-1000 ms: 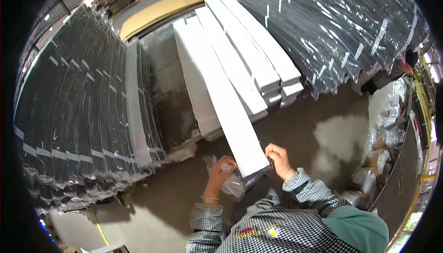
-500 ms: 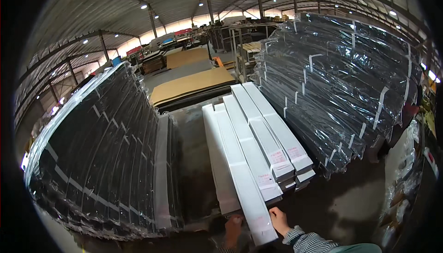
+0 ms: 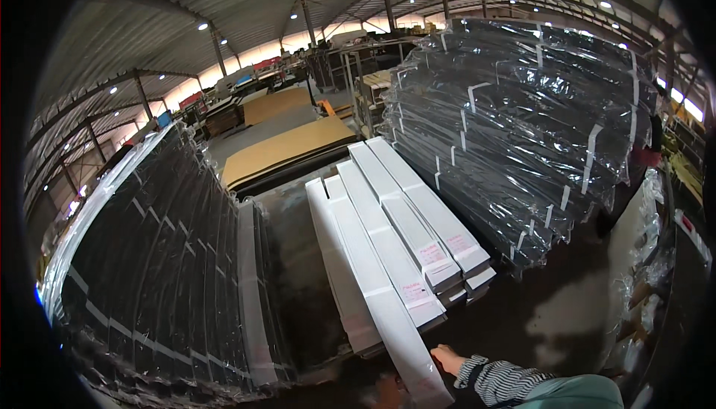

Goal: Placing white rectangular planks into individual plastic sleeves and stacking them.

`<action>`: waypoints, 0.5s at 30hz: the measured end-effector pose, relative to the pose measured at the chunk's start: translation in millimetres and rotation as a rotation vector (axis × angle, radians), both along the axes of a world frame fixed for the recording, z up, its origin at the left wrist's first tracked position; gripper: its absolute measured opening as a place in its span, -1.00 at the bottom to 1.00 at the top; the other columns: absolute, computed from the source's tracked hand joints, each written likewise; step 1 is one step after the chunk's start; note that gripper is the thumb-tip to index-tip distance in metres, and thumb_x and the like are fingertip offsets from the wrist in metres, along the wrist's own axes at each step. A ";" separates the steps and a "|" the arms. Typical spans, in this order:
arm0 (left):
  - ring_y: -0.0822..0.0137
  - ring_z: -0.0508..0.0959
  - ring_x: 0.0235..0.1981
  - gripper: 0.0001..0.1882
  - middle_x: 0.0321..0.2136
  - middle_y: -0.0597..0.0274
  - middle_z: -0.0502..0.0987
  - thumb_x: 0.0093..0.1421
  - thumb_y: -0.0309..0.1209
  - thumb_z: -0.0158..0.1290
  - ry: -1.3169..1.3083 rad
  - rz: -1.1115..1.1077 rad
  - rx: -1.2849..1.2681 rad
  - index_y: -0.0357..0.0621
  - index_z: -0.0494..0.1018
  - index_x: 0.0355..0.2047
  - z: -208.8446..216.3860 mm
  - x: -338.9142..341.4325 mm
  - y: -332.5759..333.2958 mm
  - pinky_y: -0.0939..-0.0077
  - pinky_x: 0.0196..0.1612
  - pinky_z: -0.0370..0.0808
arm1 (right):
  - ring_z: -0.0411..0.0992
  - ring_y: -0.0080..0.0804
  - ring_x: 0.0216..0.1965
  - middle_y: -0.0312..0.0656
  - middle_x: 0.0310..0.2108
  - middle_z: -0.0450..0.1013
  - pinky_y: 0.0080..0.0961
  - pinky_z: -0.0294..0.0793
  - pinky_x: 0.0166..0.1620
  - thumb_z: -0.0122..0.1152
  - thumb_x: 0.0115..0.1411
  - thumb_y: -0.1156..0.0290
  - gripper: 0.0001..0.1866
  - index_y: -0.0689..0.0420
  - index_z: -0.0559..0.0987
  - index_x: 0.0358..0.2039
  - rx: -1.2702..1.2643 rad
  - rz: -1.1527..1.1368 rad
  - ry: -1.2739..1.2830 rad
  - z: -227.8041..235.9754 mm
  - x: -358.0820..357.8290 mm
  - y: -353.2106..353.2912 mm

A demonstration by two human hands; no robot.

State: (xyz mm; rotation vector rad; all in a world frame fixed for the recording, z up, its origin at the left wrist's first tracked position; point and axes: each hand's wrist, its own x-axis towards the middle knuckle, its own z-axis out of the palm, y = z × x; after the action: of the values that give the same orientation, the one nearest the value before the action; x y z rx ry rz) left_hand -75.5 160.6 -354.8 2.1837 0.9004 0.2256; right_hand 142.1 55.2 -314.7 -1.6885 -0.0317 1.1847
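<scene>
A long, flat white pack (image 3: 403, 345) runs toward me over the front edge of a stack of similar packs. At its right side is my right hand (image 3: 448, 360), with bent fingers closed on the edge. My left hand (image 3: 389, 392) is low by the left side of this pack, dark and smeared, so its fingers cannot be made out. More white packs (image 3: 377, 233) with pink printed labels lie alongside, two of them raised on the right (image 3: 440, 219). A lower white pack (image 3: 339, 275) lies to the left.
Tall piles of dark panels in clear wrap stand at the left (image 3: 160, 252) and right (image 3: 514, 125). Brown sheets (image 3: 291, 148) lie on a stack beyond the white packs. Wrapped material (image 3: 645, 260) stands along the far right. A large hall with metal posts extends behind.
The view has shifted, moving the scene leftward. The near end of the held white pack has come closer to the lower edge. My left hand has dropped lower and grown blurred.
</scene>
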 end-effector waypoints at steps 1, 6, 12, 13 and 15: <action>-0.09 0.62 -0.25 -0.77 -0.33 -0.02 0.65 0.22 -0.37 -0.01 0.053 -0.003 -0.026 -0.18 0.63 -0.34 15.2 7.0 -8.3 0.10 -0.13 0.54 | 0.32 -0.41 -0.61 -0.24 -0.61 0.38 -0.41 0.24 -0.55 0.08 0.16 0.42 -0.82 0.11 0.48 -0.59 0.375 0.209 -0.523 -75.8 10.8 -5.2; 0.29 0.58 -0.54 -0.70 -0.55 0.17 0.63 0.19 -0.50 -0.12 -0.358 0.956 -0.310 -0.32 0.61 -0.52 135.8 66.5 -7.4 0.29 -0.44 0.48 | 0.45 -0.03 -0.48 0.11 -0.56 0.45 -0.19 0.38 -0.39 0.02 0.09 0.47 -0.82 0.24 0.48 -0.60 0.184 -0.238 -0.844 -35.9 -12.7 49.0; 0.44 0.52 -0.42 -0.66 -0.38 0.32 0.62 0.21 -0.55 -0.14 -1.054 0.661 -0.236 -0.32 0.61 -0.15 225.0 7.7 -41.1 0.51 -0.37 0.46 | 0.44 0.14 -0.39 0.23 -0.48 0.46 -0.05 0.38 -0.25 -0.05 0.12 0.44 -0.77 0.32 0.51 -0.51 0.598 -0.222 -0.863 130.2 -70.0 27.2; 0.29 0.57 -0.32 -0.65 -0.24 0.15 0.61 0.29 -0.45 -0.14 -1.005 0.572 -0.320 -0.33 0.51 -0.02 261.2 -1.1 -74.9 0.39 -0.21 0.51 | 0.48 0.09 -0.33 0.22 -0.40 0.50 -0.10 0.41 -0.21 -0.04 0.16 0.44 -0.77 0.32 0.55 -0.41 0.600 -0.271 -0.836 75.1 -73.8 29.0; 0.15 0.62 -0.25 -0.58 -0.14 -0.03 0.60 0.36 -0.34 -0.13 -0.937 0.478 -0.270 -0.33 0.41 0.13 277.2 -44.3 -110.0 0.29 -0.10 0.57 | 0.53 -0.15 -0.17 0.09 -0.22 0.57 -0.27 0.46 -0.07 -0.07 0.21 0.47 -0.71 0.28 0.59 -0.17 0.664 -0.148 -0.709 68.4 -100.1 5.9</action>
State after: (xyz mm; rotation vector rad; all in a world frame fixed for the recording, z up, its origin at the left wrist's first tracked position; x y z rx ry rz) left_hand -119.8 50.5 -77.6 1.3231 0.7971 1.1654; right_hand 42.0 61.1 -246.3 -1.3866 -0.6520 0.3442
